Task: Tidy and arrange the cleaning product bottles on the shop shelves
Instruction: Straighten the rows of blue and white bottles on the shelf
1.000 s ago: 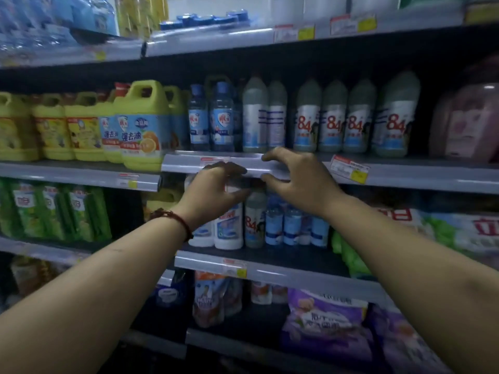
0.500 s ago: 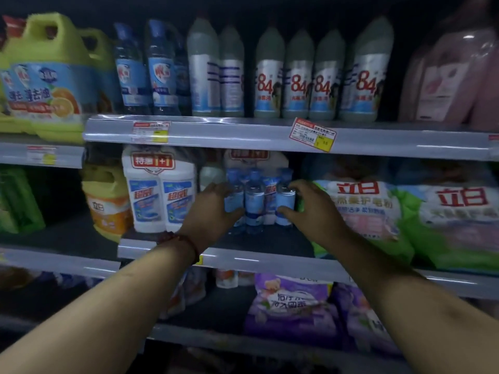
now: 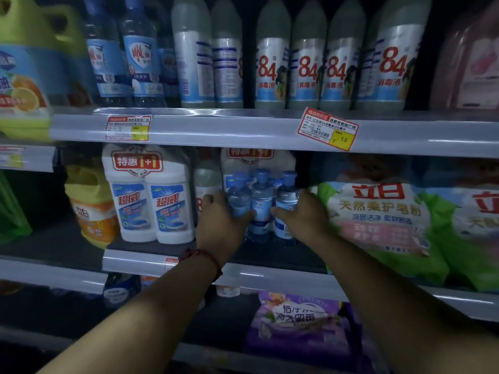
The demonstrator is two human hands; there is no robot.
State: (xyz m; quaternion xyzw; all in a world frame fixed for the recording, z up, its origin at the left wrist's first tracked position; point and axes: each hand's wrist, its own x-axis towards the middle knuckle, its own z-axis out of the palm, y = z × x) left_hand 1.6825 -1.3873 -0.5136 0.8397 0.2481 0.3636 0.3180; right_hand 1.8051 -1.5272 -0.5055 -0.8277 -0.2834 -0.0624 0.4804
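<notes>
The left hand (image 3: 220, 225) and right hand (image 3: 303, 221) clasp the small blue-capped bottles (image 3: 260, 203) from both sides. It is best to squeeze evenly and slide them upright toward the front edge of the shelf (image 3: 270, 276).

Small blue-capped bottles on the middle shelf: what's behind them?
A white plastic twin-pack with red promo label; the small blue-capped bottles hide its lower half.

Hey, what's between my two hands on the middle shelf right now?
In the head view, a cluster of small blue-capped bottles stands between the left hand and the right hand, both gripping its outer bottles.
</notes>
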